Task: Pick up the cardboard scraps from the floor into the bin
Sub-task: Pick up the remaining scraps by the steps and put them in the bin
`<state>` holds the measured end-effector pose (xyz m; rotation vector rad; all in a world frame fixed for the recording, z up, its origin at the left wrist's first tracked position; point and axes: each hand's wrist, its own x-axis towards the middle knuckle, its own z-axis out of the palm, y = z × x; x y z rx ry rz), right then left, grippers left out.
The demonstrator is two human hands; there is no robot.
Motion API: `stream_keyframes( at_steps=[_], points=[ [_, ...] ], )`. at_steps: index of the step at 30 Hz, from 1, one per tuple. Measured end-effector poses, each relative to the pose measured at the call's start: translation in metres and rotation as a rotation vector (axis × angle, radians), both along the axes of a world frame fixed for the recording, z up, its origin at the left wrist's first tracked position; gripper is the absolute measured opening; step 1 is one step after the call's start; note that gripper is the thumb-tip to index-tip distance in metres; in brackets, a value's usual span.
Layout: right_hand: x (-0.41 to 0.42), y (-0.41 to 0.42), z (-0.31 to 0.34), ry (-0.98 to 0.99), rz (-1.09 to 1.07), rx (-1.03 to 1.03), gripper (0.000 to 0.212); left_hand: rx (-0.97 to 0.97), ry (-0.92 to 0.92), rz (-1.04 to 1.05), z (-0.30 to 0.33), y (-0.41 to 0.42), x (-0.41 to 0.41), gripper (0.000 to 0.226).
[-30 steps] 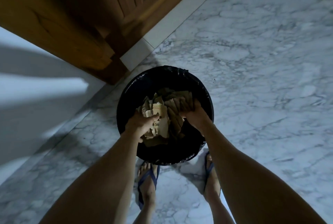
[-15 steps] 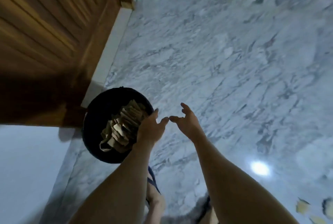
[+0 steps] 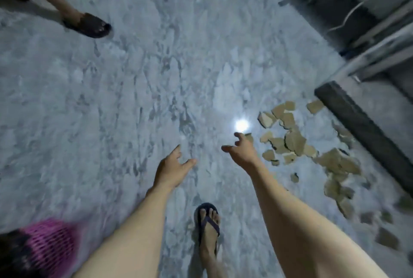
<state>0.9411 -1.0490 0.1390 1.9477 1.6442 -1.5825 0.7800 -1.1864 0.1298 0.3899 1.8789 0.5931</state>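
Observation:
Several tan cardboard scraps [image 3: 295, 141] lie scattered on the marble floor at the right, spreading down toward the lower right corner. My right hand [image 3: 242, 151] hovers just left of the pile, fingers loosely spread and empty. My left hand [image 3: 171, 167] is held out over bare floor further left, relaxed and holding nothing. The bin is out of view.
A dark bar [image 3: 362, 128] and a metal frame [image 3: 380, 49] border the scraps at the right. Another person's sandalled foot [image 3: 88, 25] stands at the upper left. A pink mesh basket [image 3: 50, 248] sits at the lower left. My own foot [image 3: 207, 226] in a flip-flop is below my hands.
Both hands let go of the scraps in the black bin and drew away empty. The view has swung right: the bin and wooden door are gone, the scrap pile has come into sight.

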Motion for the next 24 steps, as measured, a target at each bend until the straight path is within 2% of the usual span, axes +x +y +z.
stream_keyframes(
  at_steps=[6, 12, 15, 19, 22, 24],
  points=[
    [0.180, 0.033, -0.022, -0.071, -0.394, -0.007, 0.072, 0.033, -0.080, -0.409, -0.021, 0.126, 0.149, 0.086],
    [0.259, 0.014, -0.089, -0.100, -0.712, -0.107, 0.071, -0.038, 0.054, -0.842, -0.078, 0.152, 0.223, 0.083],
    [0.282, 0.015, -0.159, -0.098, -0.822, -0.123, 0.069, -0.165, 0.133, -1.003, -0.159, 0.164, 0.240, 0.092],
    [0.300, -0.003, -0.262, -0.152, -0.895, -0.142, 0.070, -0.437, 0.277, -1.054, -0.274, 0.161, 0.263, 0.117],
    [0.308, -0.016, -0.337, -0.239, -0.945, -0.082, 0.067, -0.403, 0.413, -1.053, -0.350, 0.151, 0.276, 0.121],
    [0.310, -0.021, -0.381, -0.437, -0.992, -0.018, 0.048, -0.338, 0.495, -1.011, -0.392, 0.145, 0.284, 0.117]
  ],
)
